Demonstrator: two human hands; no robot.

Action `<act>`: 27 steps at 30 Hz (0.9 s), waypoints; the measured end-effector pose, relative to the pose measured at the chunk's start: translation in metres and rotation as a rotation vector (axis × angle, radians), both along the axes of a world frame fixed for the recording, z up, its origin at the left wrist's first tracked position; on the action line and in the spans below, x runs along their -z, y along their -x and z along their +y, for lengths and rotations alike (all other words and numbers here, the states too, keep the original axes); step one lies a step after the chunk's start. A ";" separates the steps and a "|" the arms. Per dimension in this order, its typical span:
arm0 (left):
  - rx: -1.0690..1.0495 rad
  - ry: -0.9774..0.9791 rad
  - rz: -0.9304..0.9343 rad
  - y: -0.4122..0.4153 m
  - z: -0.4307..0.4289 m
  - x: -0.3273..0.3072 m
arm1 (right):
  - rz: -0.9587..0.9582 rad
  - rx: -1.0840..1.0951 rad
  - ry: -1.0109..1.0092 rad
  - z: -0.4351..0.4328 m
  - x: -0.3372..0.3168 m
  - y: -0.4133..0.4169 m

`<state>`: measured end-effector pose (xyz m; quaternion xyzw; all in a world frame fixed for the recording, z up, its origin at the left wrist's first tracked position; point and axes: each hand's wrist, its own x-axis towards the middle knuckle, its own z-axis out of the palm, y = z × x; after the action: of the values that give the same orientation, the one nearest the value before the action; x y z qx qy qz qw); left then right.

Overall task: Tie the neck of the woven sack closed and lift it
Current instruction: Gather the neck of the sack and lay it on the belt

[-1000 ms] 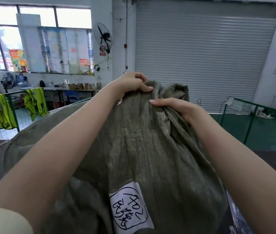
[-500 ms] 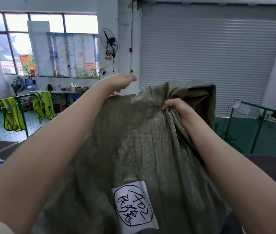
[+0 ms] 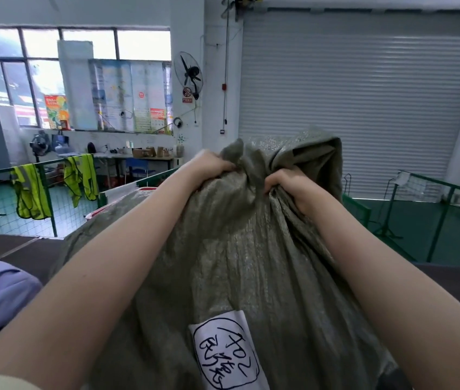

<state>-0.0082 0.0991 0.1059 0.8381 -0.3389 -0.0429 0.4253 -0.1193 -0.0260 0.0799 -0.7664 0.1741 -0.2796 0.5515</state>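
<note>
Bunching the top of the woven sack point(image 3: 251, 263) just above centre frame, both hands are clenched on the cloth: the left hand point(image 3: 209, 167) has its grip closed on a wad of the neck point(image 3: 247, 164), and the right hand point(image 3: 287, 182) has its grip closed on the folds just beside it, so the slack fabric is drawn inward between the two fists. A loose flap point(image 3: 307, 153) stands up behind the right hand, so the mouth looks gathered but not yet knotted. The sack fills the lower middle of the frame, its white label point(image 3: 227, 353) facing the camera at bottom centre. Holding high on the neck likely leaves enough free cloth above the fists to twist into a tie
</note>
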 end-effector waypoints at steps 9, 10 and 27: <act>0.032 0.408 -0.333 0.027 -0.021 -0.017 | 0.145 -0.417 -0.258 0.013 0.001 0.008; 0.142 0.409 -0.276 0.035 -0.024 -0.017 | 0.089 -0.480 -0.303 0.015 0.003 0.006; 0.046 -0.360 -0.010 0.012 0.021 -0.014 | -0.061 -0.369 -0.361 0.008 0.021 -0.015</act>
<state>-0.0200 0.1204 0.1194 0.8930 -0.3468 -0.1084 0.2654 -0.1041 -0.0179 0.0587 -0.6656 0.0619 -0.1615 0.7260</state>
